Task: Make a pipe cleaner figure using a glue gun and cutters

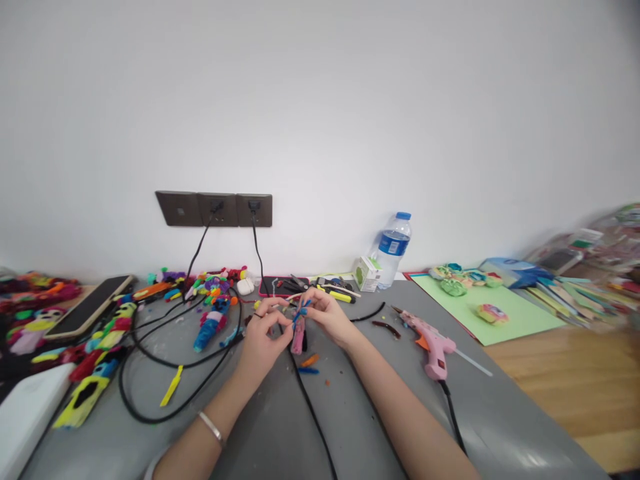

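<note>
Both hands meet at the middle of the grey mat (280,427). My left hand (263,337) and my right hand (327,313) pinch a small pink craft figure (298,339) with blue fuzzy wire pieces at its top. The fingers of both hands are curled around it. A silver bracelet (211,427) circles my left wrist. Small orange and blue scraps (309,364) lie just below the figure. A black cable (310,407) runs under the hands toward me.
A pink glue gun (434,343) lies to the right, a water bottle (393,249) and small carton (366,273) behind it. Colourful fuzzy figures (210,320) and black cables fill the left. A phone (87,307), wall sockets (215,209), green paper (490,307) with craft pieces.
</note>
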`<state>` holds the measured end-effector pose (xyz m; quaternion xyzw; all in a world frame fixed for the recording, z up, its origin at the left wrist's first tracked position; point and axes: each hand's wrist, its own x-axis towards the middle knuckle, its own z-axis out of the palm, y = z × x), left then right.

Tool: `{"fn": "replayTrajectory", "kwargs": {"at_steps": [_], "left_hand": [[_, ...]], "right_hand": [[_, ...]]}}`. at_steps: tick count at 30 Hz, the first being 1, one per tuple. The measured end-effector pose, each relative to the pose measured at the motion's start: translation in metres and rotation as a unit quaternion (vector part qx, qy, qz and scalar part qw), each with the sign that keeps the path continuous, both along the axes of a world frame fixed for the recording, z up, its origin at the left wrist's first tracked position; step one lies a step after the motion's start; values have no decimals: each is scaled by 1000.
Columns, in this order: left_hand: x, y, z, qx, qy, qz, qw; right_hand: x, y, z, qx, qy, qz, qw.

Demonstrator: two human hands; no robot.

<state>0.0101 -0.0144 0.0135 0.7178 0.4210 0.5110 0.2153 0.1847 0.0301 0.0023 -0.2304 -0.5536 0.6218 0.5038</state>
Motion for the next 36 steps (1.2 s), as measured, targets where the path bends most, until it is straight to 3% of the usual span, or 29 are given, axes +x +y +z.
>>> {"fn": "replayTrajectory", "kwargs": {"at_steps": [12,24,36], "left_hand": [[0,6,-8,-155,-111,-45,981],[-1,12,-12,-222,-167,-75,958],[-1,10,-8,-243,-158,-55,955]], "right_hand": [[0,-1,1,-1,-34,5,999],[-1,0,0,11,-43,0,999],[-1,0,-2,12,-36,-11,999]]}}
